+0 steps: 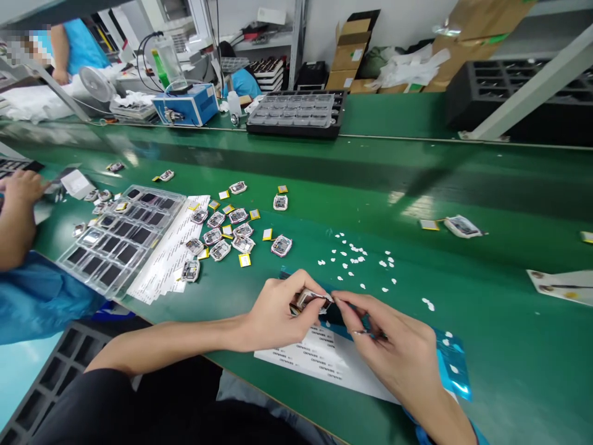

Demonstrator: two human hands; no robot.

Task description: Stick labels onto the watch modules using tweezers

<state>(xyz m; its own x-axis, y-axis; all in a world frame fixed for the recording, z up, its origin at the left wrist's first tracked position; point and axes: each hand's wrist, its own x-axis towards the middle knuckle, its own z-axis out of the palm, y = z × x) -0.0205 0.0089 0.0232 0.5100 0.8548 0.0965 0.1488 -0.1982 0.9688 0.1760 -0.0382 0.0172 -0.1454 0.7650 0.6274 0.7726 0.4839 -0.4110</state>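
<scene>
Between the thumb and fingers of my left hand (287, 309) is a small white-framed watch case (308, 299) with its inner parts exposed. The thumb and forefinger of my right hand (393, 334) are pinched together at the right edge of that case; what they grip is too small to make out. A thin metal glint shows under the right fingers. Beneath both hands lie a printed label sheet (301, 355) and a shiny blue film (456, 364) with a few white bits on it. Small white stickers (356, 253) are scattered just beyond my hands.
Several opened watch cases (243, 230) with yellow-edged batteries lie left of centre. A clear tray (125, 238) of dark screens sits beside more label sheets (162, 259). At far left is a co-worker's hand (23, 185). A watch case (463, 226) lies at right; a blue device (188, 104) stands behind.
</scene>
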